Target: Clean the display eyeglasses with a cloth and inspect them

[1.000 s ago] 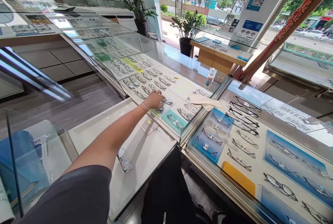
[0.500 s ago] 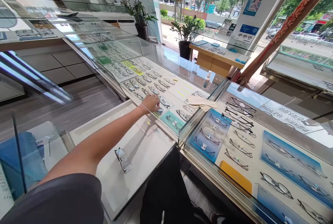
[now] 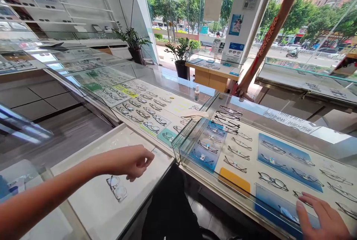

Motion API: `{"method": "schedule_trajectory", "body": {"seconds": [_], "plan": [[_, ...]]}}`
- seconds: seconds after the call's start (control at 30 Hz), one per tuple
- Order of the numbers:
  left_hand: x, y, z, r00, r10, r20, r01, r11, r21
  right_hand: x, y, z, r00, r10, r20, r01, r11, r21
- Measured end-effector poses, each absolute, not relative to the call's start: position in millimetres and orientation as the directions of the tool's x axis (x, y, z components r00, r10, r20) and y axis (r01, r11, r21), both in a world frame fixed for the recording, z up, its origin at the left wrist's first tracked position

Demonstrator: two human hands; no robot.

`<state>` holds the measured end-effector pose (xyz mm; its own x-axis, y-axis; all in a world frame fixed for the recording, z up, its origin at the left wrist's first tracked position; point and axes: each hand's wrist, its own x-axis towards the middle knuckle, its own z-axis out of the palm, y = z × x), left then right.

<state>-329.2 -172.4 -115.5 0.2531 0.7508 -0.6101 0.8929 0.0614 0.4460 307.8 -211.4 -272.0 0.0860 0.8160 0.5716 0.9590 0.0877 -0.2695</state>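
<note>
My left hand (image 3: pixel 135 161) hovers above a pulled-out white drawer (image 3: pixel 92 210), its fingers loosely bent and somewhat apart, with nothing visible in them. Just below and left of it, a pair of eyeglasses (image 3: pixel 117 188) with clear lenses lies in the drawer. At the lower right, my right hand (image 3: pixel 323 216) has its fingers spread over the near part of the right glass display case (image 3: pixel 206 173). Eyeglasses (image 3: pixel 299 194) partly hidden by its fingertips are nearest to that hand. A blue display card (image 3: pixel 264 199) lies beside it.
Rows of eyeglasses (image 3: pixel 143 113) fill the left glass case. A beige cloth (image 3: pixel 195 114) and a small spray bottle (image 3: pixel 196 93) rest near where the cases meet. A yellow card (image 3: pixel 234 181) lies in the right case. Potted plants (image 3: pixel 182 60) stand by the window.
My left hand has drawn back from the rows of eyeglasses to above the drawer. My right hand has come into view at the lower right. The view has shifted upward and right.
</note>
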Motion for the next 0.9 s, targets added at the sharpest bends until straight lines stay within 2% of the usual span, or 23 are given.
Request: {"method": "schedule_trajectory", "body": {"seconds": [0.07,0.17,0.27,0.43,0.67,0.9], "plan": [[-292.6,-169.7,-87.6,0.377,0.804,-0.460,0.869,-0.135,0.476,305.5,-211.5,-271.9,0.066,0.822,0.565,0.967,0.088,-0.240],[-247.9,-150.9,-61.8,0.538,0.815,-0.215,0.801,-0.415,0.432,299.8,-213.8,-266.4,0.029,0.829,0.558,0.978,0.093,-0.189],[-213.5,-119.3,-51.9,0.645,0.762,-0.050,0.703,-0.567,0.430,294.1,-214.9,-260.5,-0.015,0.814,0.580,0.976,0.139,-0.170],[-166.1,-54.4,-55.1,0.696,0.699,0.163,0.637,-0.707,0.309,287.2,-213.3,-256.0,0.003,0.803,0.596,0.975,0.131,-0.182],[-126.3,26.9,-85.9,0.740,0.629,0.238,0.648,-0.762,-0.003,283.5,-210.5,-254.2,0.015,0.786,0.617,0.963,0.154,-0.221],[-95.0,61.0,-108.4,0.739,0.673,0.033,0.673,-0.736,-0.071,279.4,-209.7,-250.2,0.032,0.784,0.620,0.956,0.157,-0.248]]}}
